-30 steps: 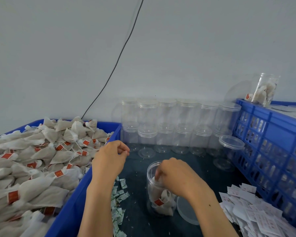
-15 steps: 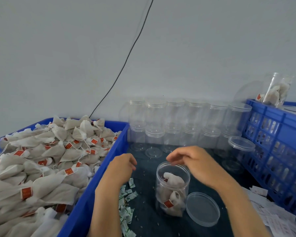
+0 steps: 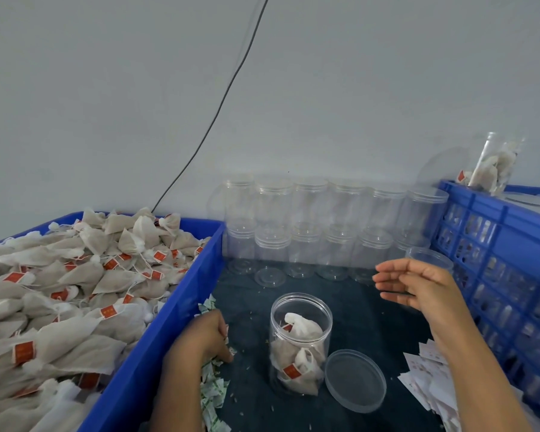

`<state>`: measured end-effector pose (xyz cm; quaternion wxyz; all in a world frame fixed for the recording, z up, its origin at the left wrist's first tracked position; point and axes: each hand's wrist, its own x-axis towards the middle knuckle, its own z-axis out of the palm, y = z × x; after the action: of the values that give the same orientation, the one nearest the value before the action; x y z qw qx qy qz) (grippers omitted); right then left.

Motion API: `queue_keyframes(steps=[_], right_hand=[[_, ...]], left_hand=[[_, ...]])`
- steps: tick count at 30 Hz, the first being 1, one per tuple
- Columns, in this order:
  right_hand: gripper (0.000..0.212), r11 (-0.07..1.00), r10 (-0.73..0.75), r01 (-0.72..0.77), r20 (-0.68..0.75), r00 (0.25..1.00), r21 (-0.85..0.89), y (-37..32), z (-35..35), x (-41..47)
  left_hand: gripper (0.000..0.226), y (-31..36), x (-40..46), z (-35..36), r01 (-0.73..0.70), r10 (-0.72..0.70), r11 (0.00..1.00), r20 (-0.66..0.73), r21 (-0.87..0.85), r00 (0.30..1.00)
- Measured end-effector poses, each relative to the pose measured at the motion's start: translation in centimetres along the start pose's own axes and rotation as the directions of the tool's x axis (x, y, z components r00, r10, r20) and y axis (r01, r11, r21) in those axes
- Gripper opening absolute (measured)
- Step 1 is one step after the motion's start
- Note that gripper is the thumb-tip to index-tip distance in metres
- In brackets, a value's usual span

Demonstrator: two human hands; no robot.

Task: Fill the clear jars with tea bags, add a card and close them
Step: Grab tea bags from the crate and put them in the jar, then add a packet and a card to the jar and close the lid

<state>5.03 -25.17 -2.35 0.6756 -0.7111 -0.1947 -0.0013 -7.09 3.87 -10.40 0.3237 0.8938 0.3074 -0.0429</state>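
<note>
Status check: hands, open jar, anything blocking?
Left hand on green packets. Right hand open, empty. Open jar part-filled, lid beside. Nothing blocking.

An open clear jar (image 3: 300,341) holds tea bags; its lid (image 3: 355,380) lies just right. Left hand (image 3: 204,339) touches green-white slips (image 3: 213,388) left of it; right hand (image 3: 418,288) hovers behind-right.

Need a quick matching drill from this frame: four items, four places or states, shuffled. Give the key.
Things:
1. open jar
2. loose lid
3. left hand
4. right hand

Places or states:
A. raised, fingers straight, holding nothing
B. lying flat on the dark mat, right of the jar
C. down on the small green-and-white packets beside the blue bin
D. upright, uncapped, part filled with tea bags

Pairs: 1-D, 2-B, 3-C, 4-A
</note>
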Motion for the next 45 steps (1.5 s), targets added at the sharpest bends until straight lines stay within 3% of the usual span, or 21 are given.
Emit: queue_keyframes(steps=[10,14,16,18,20,22,24,26,29,33,38,45], right_hand=[[0.035,0.999,0.037,-0.036,0.018,0.999,-0.011,-0.1,-0.1,-0.1],[0.034,0.999,0.046,-0.046,0.031,0.998,-0.013,-0.2,-0.1,-0.1],[0.032,0.998,0.056,-0.056,0.037,0.998,-0.017,-0.2,0.1,-0.1],[0.032,0.998,0.062,-0.061,0.040,0.997,-0.022,-0.2,0.3,0.0],[0.033,0.997,0.065,-0.063,0.044,0.997,-0.031,-0.3,0.6,0.0],[0.032,0.997,0.069,-0.067,0.058,0.996,-0.030,-0.3,0.8,0.0],[0.030,0.998,0.063,-0.061,0.069,0.996,-0.032,-0.3,0.8,-0.1],[0.030,0.998,0.055,-0.052,0.070,0.996,-0.047,-0.3,0.8,-0.1],[0.032,0.996,0.058,-0.053,0.065,0.996,-0.075,0.0,0.7,-0.1],[0.034,0.991,0.063,-0.054,0.070,0.996,-0.126,0.2,0.9,0.0],[0.035,0.987,0.070,-0.061,0.055,0.996,-0.151,0.3,0.8,0.3],[0.039,0.977,0.014,-0.059,-0.213,0.977,-0.206,0.6,-1.8,0.9]], left_hand=[[0.019,-0.1,0.3,-0.1,-0.064,0.061,0.994,0.031,0.085,0.998],[0.019,0.6,-0.5,-0.6,-0.087,0.085,0.996,-0.115,-0.012,0.990],[0.021,1.9,-1.6,-1.6,-0.187,0.157,0.975,-0.225,-0.121,0.962],[0.022,3.7,-3.1,-2.9,-0.356,0.245,0.900,-0.385,-0.252,0.890],[0.018,5.8,-4.9,-3.7,-0.531,0.306,0.752,-0.506,-0.392,0.807],[0.014,7.9,-6.3,-3.8,-0.638,0.366,0.586,-0.539,-0.500,0.759],[0.010,9.5,-7.0,-3.2,-0.671,0.444,0.538,-0.506,-0.510,0.740],[0.003,10.4,-7.0,-2.2,-0.660,0.502,0.582,-0.429,-0.475,0.751],[0.007,10.6,-6.2,-1.0,-0.628,0.540,0.722,-0.331,-0.291,0.774],[0.008,10.0,-5.2,-0.5,-0.587,0.540,0.798,-0.268,-0.137,0.798],[0.018,9.4,-4.7,-0.5,-0.576,0.536,0.814,-0.286,-0.075,0.794],[0.017,9.2,-5.8,-1.4,-0.613,0.494,0.753,-0.410,-0.239,0.767]])
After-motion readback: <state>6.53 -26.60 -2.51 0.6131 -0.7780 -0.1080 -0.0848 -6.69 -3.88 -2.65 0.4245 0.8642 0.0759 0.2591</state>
